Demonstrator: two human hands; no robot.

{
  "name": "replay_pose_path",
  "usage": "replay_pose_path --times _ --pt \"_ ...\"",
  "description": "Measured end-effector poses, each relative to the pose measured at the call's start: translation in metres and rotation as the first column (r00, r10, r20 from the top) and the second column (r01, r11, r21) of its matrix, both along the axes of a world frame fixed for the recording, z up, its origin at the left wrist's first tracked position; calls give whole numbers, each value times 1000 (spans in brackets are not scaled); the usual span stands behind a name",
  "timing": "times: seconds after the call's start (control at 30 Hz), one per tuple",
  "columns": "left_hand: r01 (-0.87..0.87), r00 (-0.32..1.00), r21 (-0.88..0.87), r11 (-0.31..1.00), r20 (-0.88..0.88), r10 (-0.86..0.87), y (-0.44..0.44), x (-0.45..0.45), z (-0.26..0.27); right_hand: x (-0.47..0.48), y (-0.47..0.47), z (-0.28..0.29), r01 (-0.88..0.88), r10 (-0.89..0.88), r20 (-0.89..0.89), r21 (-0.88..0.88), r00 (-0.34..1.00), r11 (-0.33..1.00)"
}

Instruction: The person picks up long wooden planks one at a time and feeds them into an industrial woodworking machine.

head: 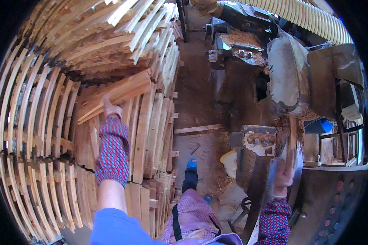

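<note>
At the left, my left hand grips a few wooden boards that lie slantwise over a stack of sawn timber pieces. On the right, my right hand is blurred by motion above the metal bed of a woodworking machine. Its fingers reach the near end of a wooden strip, which runs away from me toward the machine's rounded housing. How the fingers meet the strip is too blurred to tell. Patterned sleeve covers are on both forearms.
Slatted timber stacks rise along the left. A ribbed hose arches above the machine, and sawdust lies on it. A loose batten crosses the floor ahead of my foot. A metal panel stands at lower right.
</note>
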State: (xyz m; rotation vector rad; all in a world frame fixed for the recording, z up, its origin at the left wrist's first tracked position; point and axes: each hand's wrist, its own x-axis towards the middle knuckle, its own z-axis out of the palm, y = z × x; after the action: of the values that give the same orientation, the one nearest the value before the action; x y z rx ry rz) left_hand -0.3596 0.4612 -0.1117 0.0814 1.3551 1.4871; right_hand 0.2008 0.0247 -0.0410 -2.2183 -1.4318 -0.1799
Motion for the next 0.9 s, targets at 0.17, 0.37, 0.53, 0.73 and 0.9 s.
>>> replay_pose_path --times 0.17,0.37,0.53,0.73,0.9 --pt "24 998 237 971 -54 -11 -161 83 78 -120 48 47 -171 365 -734 328 572 929" --pt "296 953 207 932 -122 -276 -355 187 95 -186 19 140 -757 723 -295 -2 625 654" --pt "538 837 272 798 -64 -543 -456 265 105 -171 -121 89 -621 510 -547 -23 664 783" --pt "756 554 304 580 176 -814 -502 322 105 -152 -314 69 -121 -10 -473 -245 881 962" --pt "796 479 277 539 257 -839 -510 323 98 -137 -371 22 212 -264 -145 -296 954 931"
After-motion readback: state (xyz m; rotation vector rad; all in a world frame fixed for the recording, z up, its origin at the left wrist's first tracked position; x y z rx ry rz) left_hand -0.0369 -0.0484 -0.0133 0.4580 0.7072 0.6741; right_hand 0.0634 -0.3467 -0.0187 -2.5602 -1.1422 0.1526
